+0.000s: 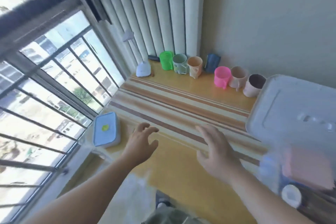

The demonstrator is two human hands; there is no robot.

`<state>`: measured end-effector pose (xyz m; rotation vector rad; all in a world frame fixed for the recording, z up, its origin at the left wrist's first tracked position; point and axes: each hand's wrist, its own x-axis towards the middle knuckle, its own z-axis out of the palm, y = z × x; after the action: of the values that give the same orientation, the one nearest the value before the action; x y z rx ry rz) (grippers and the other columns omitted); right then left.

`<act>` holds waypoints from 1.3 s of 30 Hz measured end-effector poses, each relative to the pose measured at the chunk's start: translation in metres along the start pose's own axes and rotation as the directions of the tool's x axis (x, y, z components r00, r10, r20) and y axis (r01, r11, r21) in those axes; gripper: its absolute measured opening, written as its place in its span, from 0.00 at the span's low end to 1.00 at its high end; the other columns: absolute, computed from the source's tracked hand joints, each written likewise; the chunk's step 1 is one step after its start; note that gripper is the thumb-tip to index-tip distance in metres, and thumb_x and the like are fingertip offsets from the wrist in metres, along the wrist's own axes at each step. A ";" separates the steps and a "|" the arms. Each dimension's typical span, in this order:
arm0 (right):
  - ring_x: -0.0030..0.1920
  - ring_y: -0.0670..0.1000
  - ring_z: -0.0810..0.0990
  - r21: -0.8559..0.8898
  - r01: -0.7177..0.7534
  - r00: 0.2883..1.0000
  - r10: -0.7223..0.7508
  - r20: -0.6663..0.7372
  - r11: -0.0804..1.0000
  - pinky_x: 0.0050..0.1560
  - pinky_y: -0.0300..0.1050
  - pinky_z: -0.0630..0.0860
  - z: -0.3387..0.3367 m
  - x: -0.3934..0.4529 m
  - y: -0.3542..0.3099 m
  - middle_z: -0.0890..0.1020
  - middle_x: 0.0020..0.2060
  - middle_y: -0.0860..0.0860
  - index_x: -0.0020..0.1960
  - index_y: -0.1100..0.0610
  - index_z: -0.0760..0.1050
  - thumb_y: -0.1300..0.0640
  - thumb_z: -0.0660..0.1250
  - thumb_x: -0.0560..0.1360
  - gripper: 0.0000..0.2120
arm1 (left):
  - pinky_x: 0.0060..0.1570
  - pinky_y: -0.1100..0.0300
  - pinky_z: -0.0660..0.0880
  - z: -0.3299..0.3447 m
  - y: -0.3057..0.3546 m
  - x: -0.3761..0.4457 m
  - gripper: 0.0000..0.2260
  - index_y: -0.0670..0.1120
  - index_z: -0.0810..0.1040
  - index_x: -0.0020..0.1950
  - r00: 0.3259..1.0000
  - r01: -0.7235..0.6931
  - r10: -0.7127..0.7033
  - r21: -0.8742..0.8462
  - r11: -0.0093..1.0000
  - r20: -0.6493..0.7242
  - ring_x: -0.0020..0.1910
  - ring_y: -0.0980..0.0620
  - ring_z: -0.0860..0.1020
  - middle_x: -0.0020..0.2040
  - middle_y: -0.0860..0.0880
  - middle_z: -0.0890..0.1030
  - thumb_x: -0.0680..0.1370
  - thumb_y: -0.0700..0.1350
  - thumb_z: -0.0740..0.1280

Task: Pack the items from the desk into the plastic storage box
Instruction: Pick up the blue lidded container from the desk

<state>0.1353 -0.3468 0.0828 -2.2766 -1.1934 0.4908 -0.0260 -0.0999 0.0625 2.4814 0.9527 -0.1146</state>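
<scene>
Plastic cups, such as the pink cup (221, 76), line the desk's (181, 169) far edge: light, stiff, best gripped around the body. Left hand (141, 143) and right hand (216, 152) hover empty, fingers loose; the storage box (294, 114) sits at right.

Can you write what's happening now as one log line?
left hand: open, empty | right hand: open, empty | storage box: lid on | cups: on desk

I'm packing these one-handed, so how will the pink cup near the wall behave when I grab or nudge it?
The pink cup looks like thin plastic, so probably light and rigid, unlikely to break. It stands upright and taller than wide, so a sideways nudge may tip it, and it could then roll. A beige cup stands right beside it, so a push may knock that too.
</scene>
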 end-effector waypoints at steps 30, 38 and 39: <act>0.62 0.57 0.77 -0.270 -0.176 0.717 0.311 0.624 0.947 0.60 0.54 0.79 0.196 0.223 -0.108 0.60 0.75 0.53 0.72 0.28 0.20 0.44 0.79 0.70 0.66 | 0.60 0.48 0.78 -0.023 -0.223 0.087 0.51 0.66 0.37 0.80 0.871 -0.306 0.265 0.033 0.952 0.415 0.79 0.44 0.44 0.80 0.49 0.38 0.71 0.46 0.71; 0.71 0.55 0.71 -0.102 -0.471 0.768 0.464 0.441 0.876 0.68 0.51 0.73 0.196 0.129 -0.072 0.62 0.77 0.53 0.79 0.37 0.26 0.45 0.84 0.65 0.71 | 0.48 0.53 0.77 0.023 -0.176 0.077 0.59 0.64 0.26 0.76 0.867 -0.076 0.136 -0.142 0.987 0.480 0.62 0.44 0.77 0.81 0.54 0.55 0.69 0.50 0.74; 0.70 0.56 0.72 -0.120 -0.459 0.779 0.463 0.423 0.881 0.67 0.50 0.74 0.195 0.128 -0.073 0.63 0.76 0.53 0.80 0.38 0.28 0.46 0.84 0.65 0.70 | 0.48 0.54 0.75 0.024 -0.172 0.074 0.58 0.61 0.29 0.79 0.875 -0.043 0.103 -0.136 0.990 0.474 0.62 0.44 0.76 0.81 0.54 0.58 0.69 0.51 0.75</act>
<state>0.0541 -0.1515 -0.0399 -2.5482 -0.7981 1.2480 -0.0795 0.0456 -0.0455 2.2130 0.6290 -0.6012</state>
